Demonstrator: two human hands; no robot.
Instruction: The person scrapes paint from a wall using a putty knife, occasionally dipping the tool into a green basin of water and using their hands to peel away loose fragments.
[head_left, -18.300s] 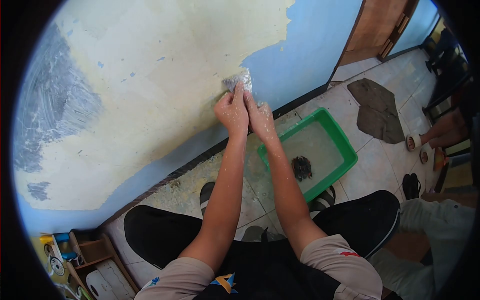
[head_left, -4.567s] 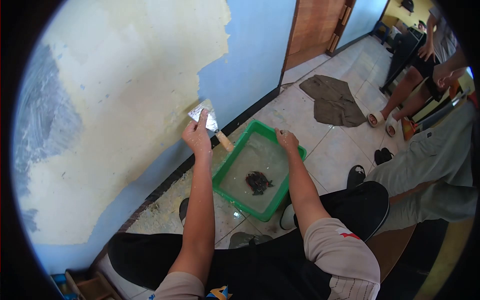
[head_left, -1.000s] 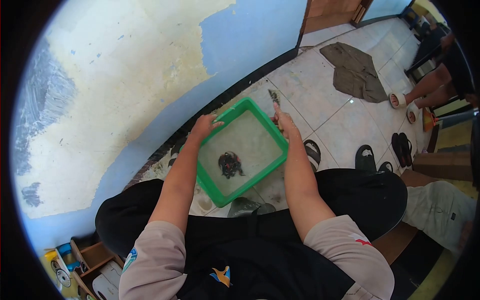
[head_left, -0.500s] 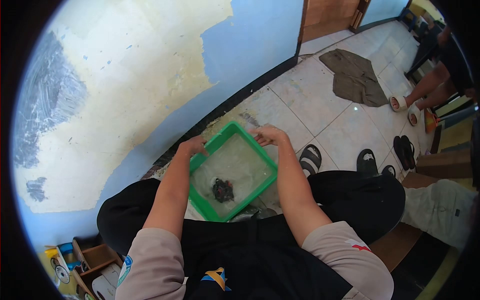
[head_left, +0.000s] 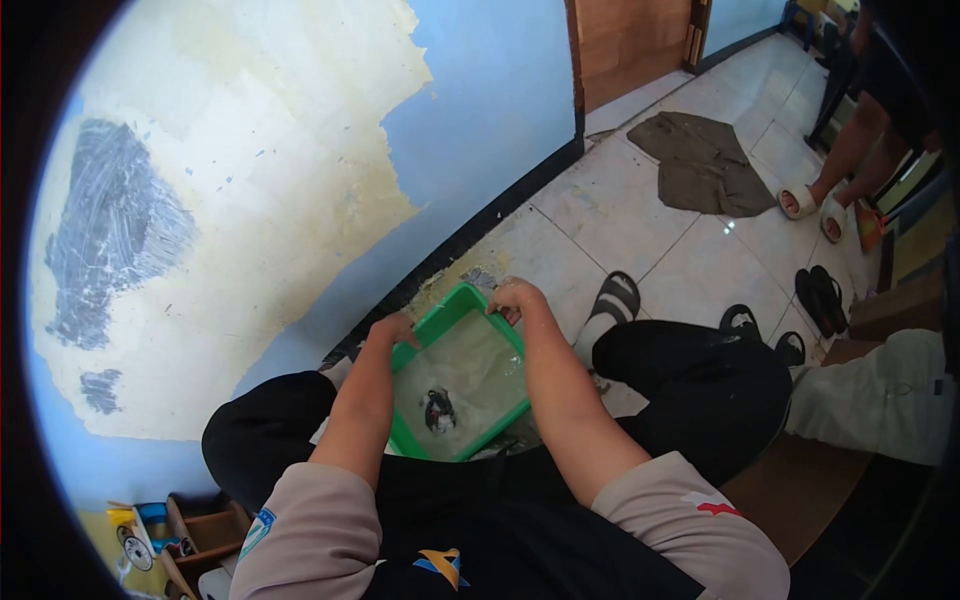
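Note:
A green plastic tub (head_left: 500, 428) sits low between my knees, close to my body, with cloudy whitish water (head_left: 478, 365) inside. My left hand (head_left: 397, 330) has its fingers curled over the tub's far left rim. At the far right rim, my right hand (head_left: 514, 298) is bent around the edge, its fingertips partly hidden. A small dark clump (head_left: 438, 411) with a bit of red and white lies in the water near the tub's near left side; its kind is unclear. Neither hand touches that clump.
A wall (head_left: 290, 200) with peeling blue paint rises at the left. A brown cloth (head_left: 705, 165) lies on the tiled floor. Another person's feet in sandals (head_left: 815, 210) stand at the right, near black flip-flops (head_left: 821, 300). A wooden rack (head_left: 212, 530) is at lower left.
The tub has come nearer my body with both hands at its rim. My right hand's fingers are now more bent around the edge. The camera view has shifted slightly.

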